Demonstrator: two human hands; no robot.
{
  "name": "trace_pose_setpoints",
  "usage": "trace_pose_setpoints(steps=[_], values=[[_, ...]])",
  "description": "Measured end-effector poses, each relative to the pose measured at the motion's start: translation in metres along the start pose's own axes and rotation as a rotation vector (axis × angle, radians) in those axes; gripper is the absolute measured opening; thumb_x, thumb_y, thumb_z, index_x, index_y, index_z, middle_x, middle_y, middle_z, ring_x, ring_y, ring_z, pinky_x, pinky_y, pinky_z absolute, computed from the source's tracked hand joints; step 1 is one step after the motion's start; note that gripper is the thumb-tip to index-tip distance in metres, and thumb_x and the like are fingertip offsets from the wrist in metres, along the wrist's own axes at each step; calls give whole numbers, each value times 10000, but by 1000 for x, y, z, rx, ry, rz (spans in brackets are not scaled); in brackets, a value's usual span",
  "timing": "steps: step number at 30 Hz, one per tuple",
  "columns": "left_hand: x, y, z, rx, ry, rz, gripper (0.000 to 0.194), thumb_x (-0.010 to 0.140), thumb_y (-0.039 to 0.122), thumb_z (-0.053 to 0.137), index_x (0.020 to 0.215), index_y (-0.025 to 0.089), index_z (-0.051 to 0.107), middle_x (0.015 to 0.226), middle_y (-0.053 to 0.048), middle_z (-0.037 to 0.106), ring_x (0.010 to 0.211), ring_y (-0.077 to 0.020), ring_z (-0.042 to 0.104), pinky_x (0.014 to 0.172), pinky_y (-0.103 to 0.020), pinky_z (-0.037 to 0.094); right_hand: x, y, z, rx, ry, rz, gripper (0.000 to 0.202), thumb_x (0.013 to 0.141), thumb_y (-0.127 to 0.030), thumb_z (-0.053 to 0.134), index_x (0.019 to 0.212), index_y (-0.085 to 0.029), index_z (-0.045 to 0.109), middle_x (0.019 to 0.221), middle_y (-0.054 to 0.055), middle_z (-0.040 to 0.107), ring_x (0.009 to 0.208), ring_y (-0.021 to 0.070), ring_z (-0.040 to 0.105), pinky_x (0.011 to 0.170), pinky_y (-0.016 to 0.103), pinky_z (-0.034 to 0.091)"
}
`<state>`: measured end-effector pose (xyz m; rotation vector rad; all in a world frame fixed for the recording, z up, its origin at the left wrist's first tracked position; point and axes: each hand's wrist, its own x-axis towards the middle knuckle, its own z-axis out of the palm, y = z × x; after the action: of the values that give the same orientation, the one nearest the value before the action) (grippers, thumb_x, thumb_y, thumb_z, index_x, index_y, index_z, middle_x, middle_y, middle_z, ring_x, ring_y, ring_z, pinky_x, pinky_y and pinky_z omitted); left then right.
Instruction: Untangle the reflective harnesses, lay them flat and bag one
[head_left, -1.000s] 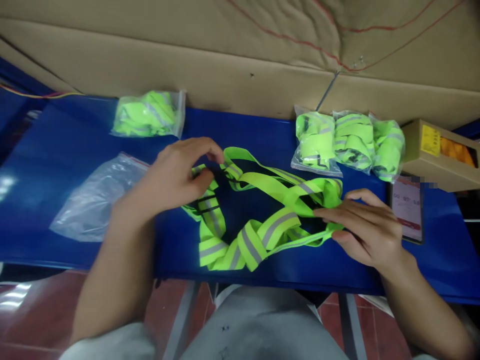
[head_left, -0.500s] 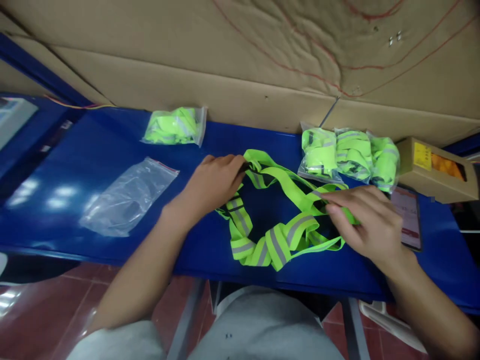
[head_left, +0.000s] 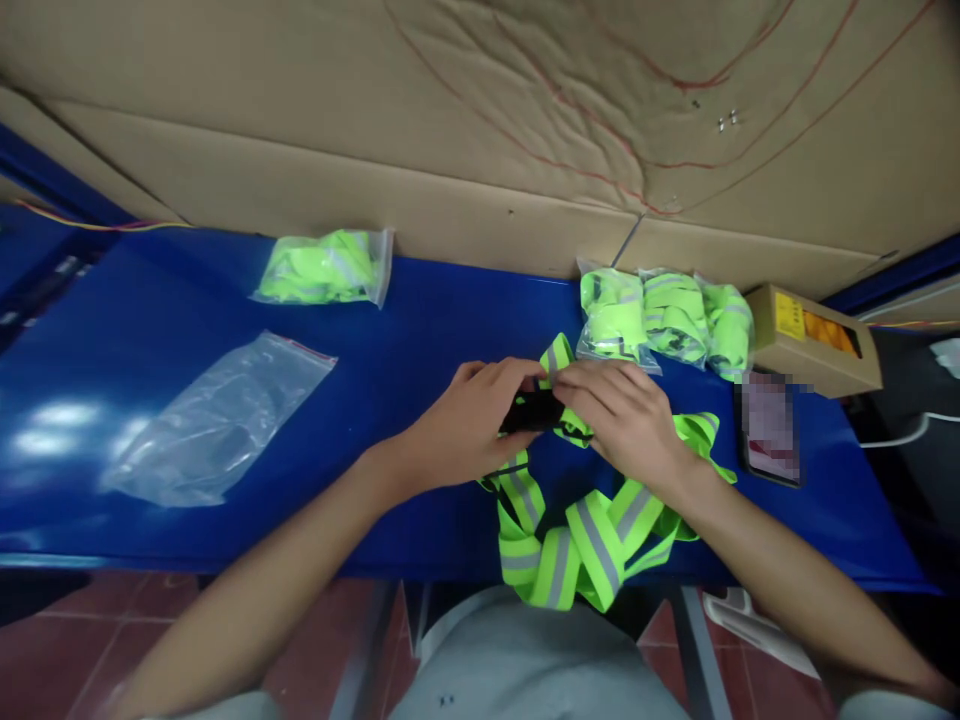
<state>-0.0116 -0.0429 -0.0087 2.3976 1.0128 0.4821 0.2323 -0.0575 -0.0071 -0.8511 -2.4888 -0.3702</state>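
A neon-green reflective strap vest (head_left: pixel 577 540) with grey stripes lies bunched on the blue table (head_left: pixel 420 320), its lower loops hanging over the near edge. My left hand (head_left: pixel 469 425) and my right hand (head_left: pixel 626 415) meet over its upper part. Both pinch the strap around a black piece (head_left: pixel 531 411) between the fingertips. The right hand's fingers cover the strap's top fold.
An empty clear plastic bag (head_left: pixel 217 420) lies to the left. One bagged green vest (head_left: pixel 326 268) sits at the back left, three more bagged vests (head_left: pixel 664 318) at the back right. A phone (head_left: pixel 769 428) and a cardboard box (head_left: pixel 814 338) lie at the right. Cardboard sheets line the back.
My hands, apart at the vest's two ends, have come together at its middle top. The vest has bunched up and slid toward the near edge.
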Motion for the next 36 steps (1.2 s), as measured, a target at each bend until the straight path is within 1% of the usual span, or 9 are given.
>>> trace_pose_setpoints(steps=[3,7,11,15,19,22,26,31,36], values=[[-1,0,-3,-132,-90,-7,620,925,462,781,1431,264,482,1400,-103,647,1289,-308,640,1057,-469,506,-17,3,-1,42,79,-39,261,1006,-61,606,1142,-229,753,1202,71,818,1132,234,753,975,409,558],[0,-3,-1,-216,-118,-25,541,910,523,781,1323,261,550,1325,-72,652,1210,-272,667,1002,-409,542,-27,7,-1,75,178,-15,257,992,-73,656,1119,-277,748,1172,34,822,1117,219,758,972,408,570],[3,-7,5,-230,-46,13,475,920,487,773,1281,252,571,1264,-61,632,1104,-229,694,952,-372,572,-28,11,-3,106,61,15,266,1065,-186,561,1280,-234,709,1288,98,771,1234,264,699,1054,455,520],[4,-11,10,-34,83,84,425,931,398,752,1286,236,585,1244,-78,637,1076,-230,704,903,-347,580,-27,9,-3,134,-71,97,577,1040,-448,647,1550,-205,533,1403,153,705,1330,338,628,1130,509,440],[3,-13,11,106,129,163,391,954,388,721,1287,216,607,1239,-96,673,1070,-235,716,860,-321,580,-27,6,0,113,-98,127,648,1021,-531,666,1556,-197,519,1413,158,704,1329,340,629,1138,492,420],[4,-13,11,109,131,177,379,965,406,710,1275,213,609,1237,-94,684,1052,-231,723,846,-319,583,-26,5,1,158,-104,148,688,1011,-556,674,1572,-200,496,1441,159,690,1370,341,610,1149,495,413],[4,-12,15,38,143,84,391,939,383,733,1252,222,564,1245,-81,677,1066,-227,728,832,-312,586,-26,4,2,299,-87,235,717,1014,-489,698,1605,-208,405,1469,167,664,1409,332,594,1186,514,401],[3,-12,16,5,135,3,576,900,419,774,1362,246,475,1260,-79,670,1058,-244,737,869,-355,597,-26,5,2,407,-112,316,746,984,-511,731,1583,-221,393,1444,166,667,1337,334,630,1141,527,467],[4,-11,13,81,180,109,435,907,358,712,1274,214,528,1216,-98,695,1045,-251,735,888,-359,592,-27,5,4,380,-104,310,735,983,-537,723,1584,-234,427,1425,165,659,1330,351,625,1114,540,492]])
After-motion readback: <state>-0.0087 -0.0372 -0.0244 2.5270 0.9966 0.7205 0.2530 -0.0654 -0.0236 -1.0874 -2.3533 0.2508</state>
